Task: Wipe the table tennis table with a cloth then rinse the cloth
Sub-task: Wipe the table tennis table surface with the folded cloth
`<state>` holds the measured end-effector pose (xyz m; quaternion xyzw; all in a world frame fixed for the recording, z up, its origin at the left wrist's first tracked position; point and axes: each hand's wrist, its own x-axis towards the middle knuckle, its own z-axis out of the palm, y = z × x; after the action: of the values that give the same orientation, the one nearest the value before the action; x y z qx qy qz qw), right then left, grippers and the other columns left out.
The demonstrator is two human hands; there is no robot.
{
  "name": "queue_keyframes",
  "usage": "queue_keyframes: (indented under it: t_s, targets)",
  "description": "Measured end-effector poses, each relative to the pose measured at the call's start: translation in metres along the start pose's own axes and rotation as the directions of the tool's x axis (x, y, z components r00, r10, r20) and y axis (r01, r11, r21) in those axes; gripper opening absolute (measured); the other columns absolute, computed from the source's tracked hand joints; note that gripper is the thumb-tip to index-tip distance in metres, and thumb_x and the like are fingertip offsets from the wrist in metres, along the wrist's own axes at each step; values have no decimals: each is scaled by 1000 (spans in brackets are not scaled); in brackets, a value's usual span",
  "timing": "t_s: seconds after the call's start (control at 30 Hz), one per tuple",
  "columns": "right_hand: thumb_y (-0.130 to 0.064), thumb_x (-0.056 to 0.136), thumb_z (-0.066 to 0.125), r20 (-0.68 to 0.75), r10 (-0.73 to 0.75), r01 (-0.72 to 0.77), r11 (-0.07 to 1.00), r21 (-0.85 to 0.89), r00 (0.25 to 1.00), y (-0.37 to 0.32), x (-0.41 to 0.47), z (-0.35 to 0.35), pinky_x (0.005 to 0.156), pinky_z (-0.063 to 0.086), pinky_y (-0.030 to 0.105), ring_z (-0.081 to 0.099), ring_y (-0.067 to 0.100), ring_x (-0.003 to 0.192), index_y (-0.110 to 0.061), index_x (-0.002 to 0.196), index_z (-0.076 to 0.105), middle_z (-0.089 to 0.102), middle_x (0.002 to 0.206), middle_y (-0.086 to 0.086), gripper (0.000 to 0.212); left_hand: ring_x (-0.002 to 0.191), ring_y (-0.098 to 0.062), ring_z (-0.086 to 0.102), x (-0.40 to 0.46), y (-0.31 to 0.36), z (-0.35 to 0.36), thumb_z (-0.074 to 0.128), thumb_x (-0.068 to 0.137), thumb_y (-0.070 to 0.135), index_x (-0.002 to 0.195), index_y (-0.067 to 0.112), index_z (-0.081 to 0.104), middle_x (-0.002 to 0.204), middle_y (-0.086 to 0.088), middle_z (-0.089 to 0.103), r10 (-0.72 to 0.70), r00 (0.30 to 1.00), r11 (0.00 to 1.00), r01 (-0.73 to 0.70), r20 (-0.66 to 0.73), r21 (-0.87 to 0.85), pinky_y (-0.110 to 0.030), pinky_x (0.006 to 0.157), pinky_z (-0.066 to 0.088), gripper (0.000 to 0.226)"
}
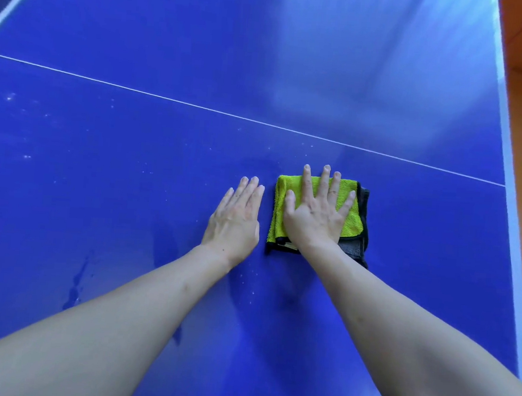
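One hand, the right hand (317,211), presses flat, fingers spread, on the folded microfibre cloth (352,215); the left hand (236,217) lies flat just beside it (dusty worktop (71,153) stretches leftward).

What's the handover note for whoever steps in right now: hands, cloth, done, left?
Right hand: flat, fingers spread, pressing the folded green cloth onto the blue table.
Left hand: flat on the bare table just left of the cloth, holding nothing.
Done: wiping is under way; wet streaks show near the left forearm.
Left: white specks remain on the left part of the surface; then rinse the cloth. No sink in view.
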<state>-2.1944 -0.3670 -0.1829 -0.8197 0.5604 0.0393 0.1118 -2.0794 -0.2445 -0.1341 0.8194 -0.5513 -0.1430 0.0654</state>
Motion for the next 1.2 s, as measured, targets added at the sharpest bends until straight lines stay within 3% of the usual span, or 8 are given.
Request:
queue_keyframes:
  t_s: [0.53,0.7,1.0,1.07,1.2]
  targets:
    - [-62,101,14,-19,-16,16,1000,11,1000,-40,183,-26,124,-11,65,-12,27,162,-38,168,3,-5,177,4,72,155,-15,-7,77,-47,-1,35,96,6,160,13,11,169,-1,1,15,1000,1000,-16,-15,-13,-32,126,0,69]
    - [-64,102,11,-24,-54,54,999,-2,998,-34,159,-23,125,-10,64,-14,27,162,-37,168,-1,-10,176,4,72,155,-16,-5,62,-45,-2,35,95,5,160,13,12,169,-1,3,41,999,999,-42,-34,-33,-33,126,0,69]
    - [-66,103,14,-45,-157,155,987,-34,987,-13,24,1,128,-7,58,-12,22,162,-32,168,-2,-8,177,2,75,155,-15,-11,16,-46,-11,34,97,9,161,14,4,169,-1,-5,45,999,999,-45,19,-26,-31,125,-5,70]
    - [-67,102,17,-69,-118,118,993,-12,991,-12,5,5,128,-8,55,-11,22,162,-26,168,1,-7,177,5,79,154,-15,-13,7,-49,-15,33,98,9,161,15,3,169,-1,-7,49,998,999,-48,32,-23,-32,125,-5,70]
    - [-63,104,27,-1,134,-134,989,62,991,-24,-4,0,128,-6,55,-12,24,162,-15,168,0,-7,176,10,85,154,-15,-14,2,-55,-19,32,99,10,161,15,1,169,-1,-9,38,998,999,-37,42,-20,-33,126,-3,69]
